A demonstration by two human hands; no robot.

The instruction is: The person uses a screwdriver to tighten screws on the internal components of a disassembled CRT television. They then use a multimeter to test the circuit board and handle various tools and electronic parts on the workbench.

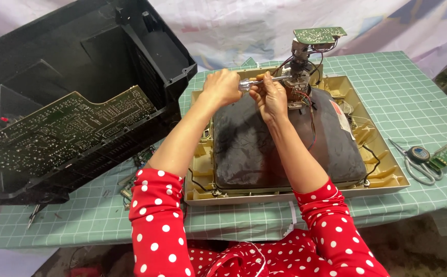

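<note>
**On the bench: tube, shell, tools**

On the green mat (398, 97), largest first: black shell (80, 66) with its board (64, 128), at my left. Tube (280, 143) face-down in beige frame (387, 179), neck up. Small board (320, 35) tops the neck. Scissors (418, 160), far right. Screwdriver (262, 81): my left hand (222, 87) is closed round its clear handle, my right hand (268, 95) pinches the shaft, tip at the neck.
</note>
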